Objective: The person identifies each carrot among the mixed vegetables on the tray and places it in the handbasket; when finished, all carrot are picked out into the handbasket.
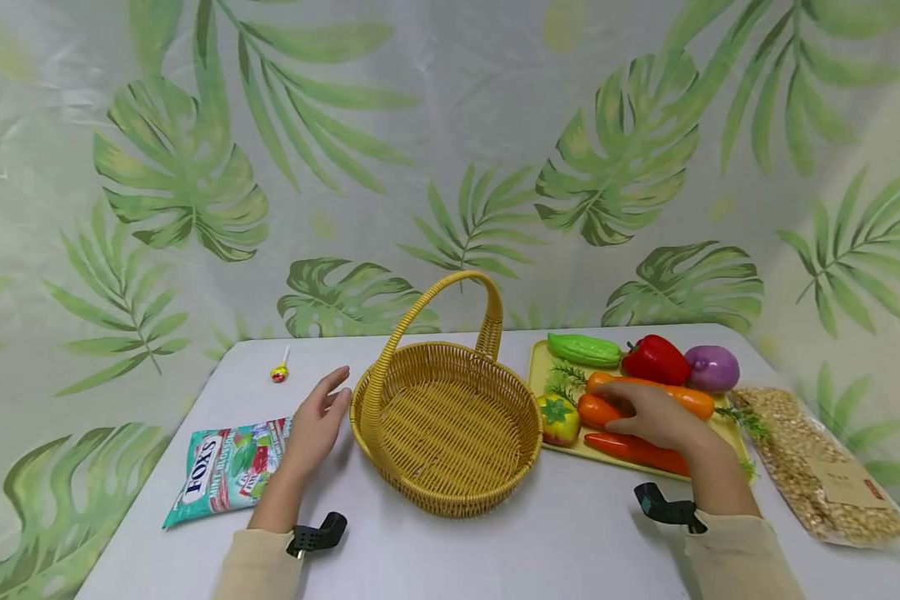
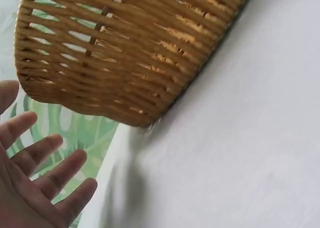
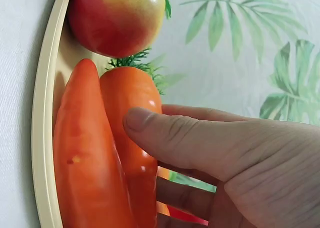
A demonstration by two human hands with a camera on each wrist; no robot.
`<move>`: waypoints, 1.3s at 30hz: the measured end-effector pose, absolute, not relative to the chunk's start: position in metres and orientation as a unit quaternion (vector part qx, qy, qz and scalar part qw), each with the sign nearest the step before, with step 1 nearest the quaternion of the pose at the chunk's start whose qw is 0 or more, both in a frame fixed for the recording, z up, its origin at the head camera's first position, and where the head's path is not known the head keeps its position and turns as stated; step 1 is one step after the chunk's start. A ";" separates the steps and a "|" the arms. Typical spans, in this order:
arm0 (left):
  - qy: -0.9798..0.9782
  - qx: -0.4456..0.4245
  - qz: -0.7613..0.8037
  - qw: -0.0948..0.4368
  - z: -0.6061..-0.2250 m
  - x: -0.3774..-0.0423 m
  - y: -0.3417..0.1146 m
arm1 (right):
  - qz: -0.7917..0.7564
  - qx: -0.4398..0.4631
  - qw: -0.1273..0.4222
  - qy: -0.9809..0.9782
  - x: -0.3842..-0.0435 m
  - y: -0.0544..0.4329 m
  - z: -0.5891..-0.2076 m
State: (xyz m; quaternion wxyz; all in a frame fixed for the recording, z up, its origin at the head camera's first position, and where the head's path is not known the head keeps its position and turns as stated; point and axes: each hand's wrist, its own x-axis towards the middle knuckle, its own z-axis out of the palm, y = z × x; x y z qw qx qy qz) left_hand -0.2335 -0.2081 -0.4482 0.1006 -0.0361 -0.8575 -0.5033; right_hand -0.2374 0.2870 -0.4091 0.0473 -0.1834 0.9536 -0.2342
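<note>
My left hand (image 1: 318, 421) hovers beside the left side of a yellow woven basket (image 1: 450, 500), its fingers spread and holding nothing. In the left wrist view these fingers (image 2: 42, 155) are apart from the basket wall (image 2: 125, 57). Over a yellow tray (image 1: 537, 375), my right hand (image 1: 656, 417) holds an orange carrot (image 3: 132, 95) between the thumb on the near side and the fingers behind, where the fingertips are partly hidden. A red chili pepper (image 3: 85, 153) lies along the tray's near rim, next to that carrot. At the tray's left corner sits a red-yellow round fruit (image 1: 561, 423).
The tray also bears another carrot (image 1: 690, 400), a green bumpy gourd (image 1: 585, 350), a red bell pepper (image 1: 656, 360) and a purple round vegetable (image 1: 712, 369). A bag of grains (image 1: 802, 450) lies far right. Left are a FOX'S candy bag (image 1: 228, 467) and a lollipop (image 1: 279, 372).
</note>
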 end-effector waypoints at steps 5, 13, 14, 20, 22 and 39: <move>-0.817 -0.055 -0.570 0.068 -0.451 -0.234 -0.204 | -0.240 -0.192 0.048 0.950 -0.238 0.286 -0.410; -0.773 -0.076 -0.630 0.023 -0.459 -0.234 -0.199 | -0.262 -0.179 0.040 0.947 -0.240 0.286 -0.414; -0.766 -0.076 -0.638 0.016 -0.459 -0.234 -0.199 | -0.266 -0.176 0.038 0.947 -0.240 0.286 -0.414; -0.728 -0.086 -0.680 -0.009 -0.464 -0.233 -0.197 | -0.293 -0.178 0.005 0.939 -0.240 0.287 -0.408; -0.719 -0.089 -0.689 -0.012 -0.465 -0.234 -0.197 | -0.297 -0.186 -0.007 0.937 -0.241 0.287 -0.405; -0.709 -0.102 -0.698 -0.010 -0.473 -0.231 -0.196 | -0.346 -0.221 -0.040 0.911 -0.233 0.247 -0.364</move>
